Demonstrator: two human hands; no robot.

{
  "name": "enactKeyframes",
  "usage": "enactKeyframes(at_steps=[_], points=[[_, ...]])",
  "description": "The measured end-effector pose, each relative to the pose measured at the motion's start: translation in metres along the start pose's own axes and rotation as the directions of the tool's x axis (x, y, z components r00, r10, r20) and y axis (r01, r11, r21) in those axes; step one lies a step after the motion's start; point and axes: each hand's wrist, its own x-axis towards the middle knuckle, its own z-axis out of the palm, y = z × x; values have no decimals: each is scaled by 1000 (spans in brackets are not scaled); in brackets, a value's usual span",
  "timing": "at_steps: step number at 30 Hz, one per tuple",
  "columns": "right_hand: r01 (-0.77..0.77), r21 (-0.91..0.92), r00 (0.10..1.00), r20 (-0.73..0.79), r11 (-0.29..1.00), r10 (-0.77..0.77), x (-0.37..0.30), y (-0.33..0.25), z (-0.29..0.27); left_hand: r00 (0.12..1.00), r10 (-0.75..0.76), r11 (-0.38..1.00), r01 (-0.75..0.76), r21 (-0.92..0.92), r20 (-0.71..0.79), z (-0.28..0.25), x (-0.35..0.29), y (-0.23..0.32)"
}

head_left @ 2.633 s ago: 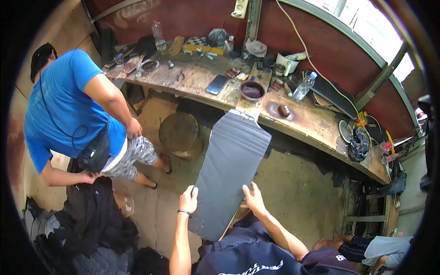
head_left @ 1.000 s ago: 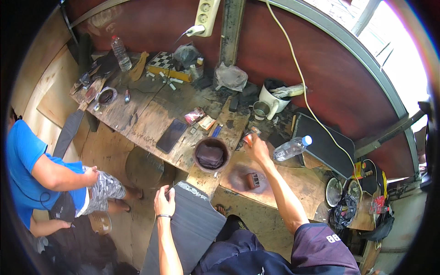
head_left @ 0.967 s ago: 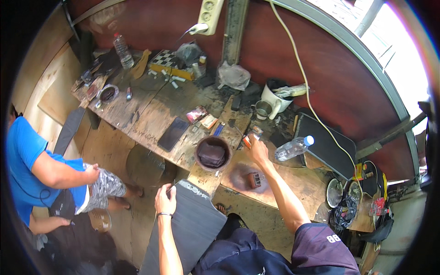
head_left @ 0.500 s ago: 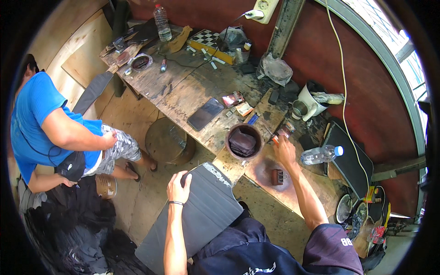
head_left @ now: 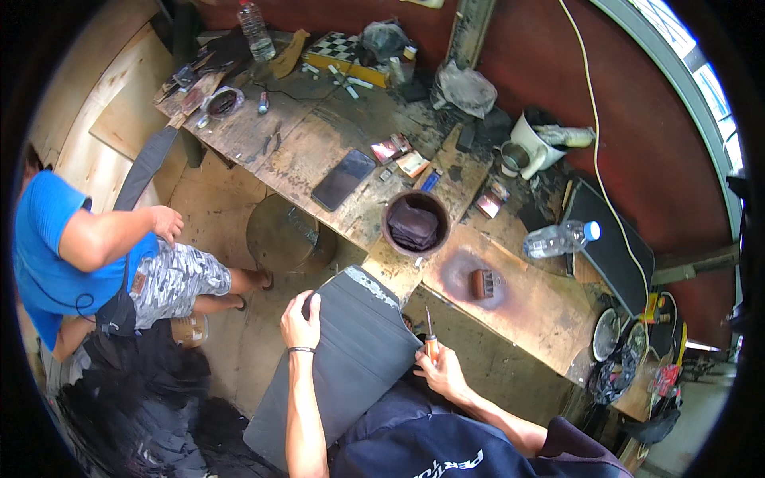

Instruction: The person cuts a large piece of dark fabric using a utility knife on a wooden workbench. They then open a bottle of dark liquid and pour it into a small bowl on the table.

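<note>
A large dark grey ribbed panel (head_left: 351, 334), its top edge worn pale, lies slanted across my lap. My left hand (head_left: 300, 323) grips its left edge, thumb on top and fingers curled. A small dark patch shows by the thumb; I cannot tell what it is. To the right of the panel, my right hand (head_left: 441, 373) is closed around the handle of an orange-handled tool (head_left: 431, 338) with a thin metal shaft pointing up. Whether it is an awl or a screwdriver is unclear. Ahead stands a round brown pot (head_left: 388, 231) with dark material inside.
The wooden bench (head_left: 295, 159) carries a phone (head_left: 343, 180), a small brown block (head_left: 482, 284) on a scorched patch, a plastic bottle (head_left: 558, 240) and a white bucket (head_left: 532, 159). A person in a blue shirt (head_left: 52, 235) stands at left beside dark cloth (head_left: 143, 390). A stool (head_left: 283, 235) is under the bench.
My right hand has come back from the bench to the panel's right side, now with the orange-handled tool upright in it. My left hand stays on the panel. The other person has raised a hand.
</note>
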Motion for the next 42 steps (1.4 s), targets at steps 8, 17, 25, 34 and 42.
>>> enactKeyframes(at_steps=[8, 17, 25, 34, 42], points=[[-14, 34, 992, -128, 999, 18, -8, 0, 19, 996, -73, 990, 78, -120, 48, 3, 2, -8], [-31, -85, 989, -147, 996, 19, -15, 0, 23, 990, -114, 983, 125, -135, 85, -6, 1, -7], [65, -158, 974, -205, 985, -97, -10, 15, 31, 991, -109, 967, 123, -224, 72, -5, 3, -16], [46, -13, 985, -165, 999, -47, -7, 13, 33, 969, -128, 933, 189, -305, 210, -10, 15, -40], [218, -151, 920, -297, 964, -254, -9, 17, 34, 927, -176, 880, 299, -370, 331, -12, 26, -58]])
